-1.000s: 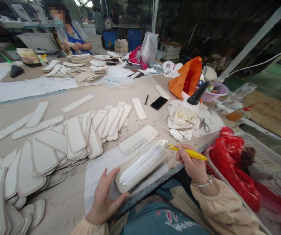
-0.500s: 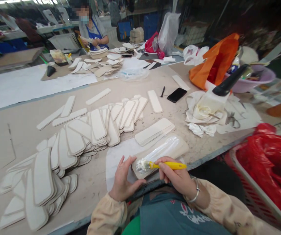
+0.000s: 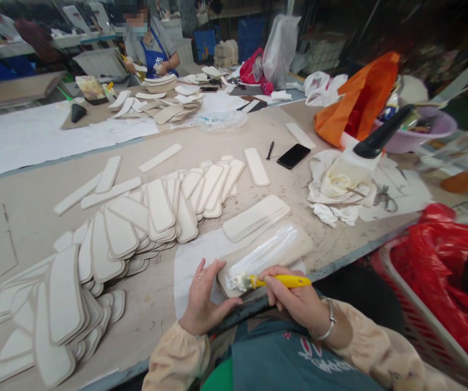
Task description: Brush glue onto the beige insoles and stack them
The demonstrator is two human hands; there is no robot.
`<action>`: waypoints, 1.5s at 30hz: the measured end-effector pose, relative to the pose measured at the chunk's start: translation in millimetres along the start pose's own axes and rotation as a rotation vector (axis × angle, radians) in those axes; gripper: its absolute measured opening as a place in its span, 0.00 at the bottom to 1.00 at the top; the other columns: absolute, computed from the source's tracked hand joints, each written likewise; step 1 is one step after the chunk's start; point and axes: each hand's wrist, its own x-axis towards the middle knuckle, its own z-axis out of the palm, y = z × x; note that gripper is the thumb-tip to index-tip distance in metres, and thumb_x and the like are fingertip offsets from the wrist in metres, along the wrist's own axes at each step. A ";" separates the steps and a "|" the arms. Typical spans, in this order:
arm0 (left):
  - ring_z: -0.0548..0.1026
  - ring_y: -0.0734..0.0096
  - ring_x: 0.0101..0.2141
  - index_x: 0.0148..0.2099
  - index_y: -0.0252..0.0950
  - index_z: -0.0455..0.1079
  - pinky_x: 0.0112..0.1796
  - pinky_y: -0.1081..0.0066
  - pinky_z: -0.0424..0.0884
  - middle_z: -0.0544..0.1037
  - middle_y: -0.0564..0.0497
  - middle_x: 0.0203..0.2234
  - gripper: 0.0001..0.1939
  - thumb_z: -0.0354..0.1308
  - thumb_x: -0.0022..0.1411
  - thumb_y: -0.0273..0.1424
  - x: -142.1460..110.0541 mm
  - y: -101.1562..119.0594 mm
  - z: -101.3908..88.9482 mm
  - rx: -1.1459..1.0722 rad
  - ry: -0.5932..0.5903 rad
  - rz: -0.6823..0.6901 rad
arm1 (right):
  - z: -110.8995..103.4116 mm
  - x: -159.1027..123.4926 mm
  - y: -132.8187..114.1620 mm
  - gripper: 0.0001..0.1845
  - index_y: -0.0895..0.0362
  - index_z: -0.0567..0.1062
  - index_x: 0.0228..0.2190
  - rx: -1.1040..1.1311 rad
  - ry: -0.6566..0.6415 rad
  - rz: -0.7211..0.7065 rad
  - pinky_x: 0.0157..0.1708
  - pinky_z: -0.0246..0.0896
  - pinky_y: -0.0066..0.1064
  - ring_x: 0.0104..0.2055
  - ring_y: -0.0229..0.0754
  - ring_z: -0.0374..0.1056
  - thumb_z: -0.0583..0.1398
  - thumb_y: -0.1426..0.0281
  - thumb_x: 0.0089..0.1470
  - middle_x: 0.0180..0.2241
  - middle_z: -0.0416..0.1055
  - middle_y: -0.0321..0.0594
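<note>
My right hand is closed round the yellow handle of a brush. The bristles, loaded with white paste, press on the near left end of a beige rounded panel. Glossy white paste coats most of that panel's middle. My left hand has its fingers and thumb spread at the panel's left end, seemingly touching its edge. Under the panel lies a white sheet. Just behind it sits a small stack of bare panels.
A large fanned pile of panels spreads leftward. Beyond are a phone and a paste container with a black handle. Scissors lie beside the container. A red-bagged basket stands at right. A co-worker handles panels across the table.
The brush head has shifted slightly down at the panel's near left end, and the paste there looks more spread. My left hand has stayed in place.
</note>
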 end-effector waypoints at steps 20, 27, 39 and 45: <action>0.70 0.50 0.54 0.65 0.34 0.52 0.57 0.45 0.63 0.75 0.38 0.49 0.45 0.67 0.50 0.42 1.9 2.2 0.1 0.011 0.007 0.017 | -21.0 -12.0 3.2 0.14 0.58 0.74 0.36 -0.047 0.106 -0.063 0.18 0.57 0.24 0.17 0.32 0.61 0.53 0.62 0.62 0.18 0.69 0.33; 0.69 0.49 0.54 0.65 0.34 0.53 0.57 0.44 0.63 0.74 0.38 0.49 0.44 0.68 0.50 0.39 -1.6 -2.4 2.7 -0.008 0.017 0.032 | -71.0 -7.8 8.6 0.15 0.57 0.73 0.36 -0.170 0.401 -0.033 0.18 0.58 0.28 0.17 0.35 0.61 0.53 0.59 0.61 0.19 0.67 0.34; 0.69 0.49 0.55 0.63 0.31 0.55 0.58 0.46 0.62 0.74 0.37 0.49 0.44 0.68 0.50 0.41 -1.9 -3.4 2.0 0.030 -0.001 0.038 | -72.6 1.4 6.0 0.14 0.56 0.73 0.37 -0.045 0.538 -0.094 0.17 0.56 0.28 0.17 0.35 0.60 0.55 0.59 0.60 0.19 0.66 0.33; 0.68 0.48 0.55 0.64 0.33 0.53 0.57 0.44 0.62 0.74 0.38 0.50 0.45 0.68 0.49 0.41 -2.3 -2.9 0.8 0.028 -0.017 0.027 | -46.0 6.2 3.4 0.15 0.57 0.73 0.38 0.015 0.387 -0.104 0.17 0.57 0.26 0.17 0.34 0.61 0.54 0.59 0.61 0.18 0.68 0.33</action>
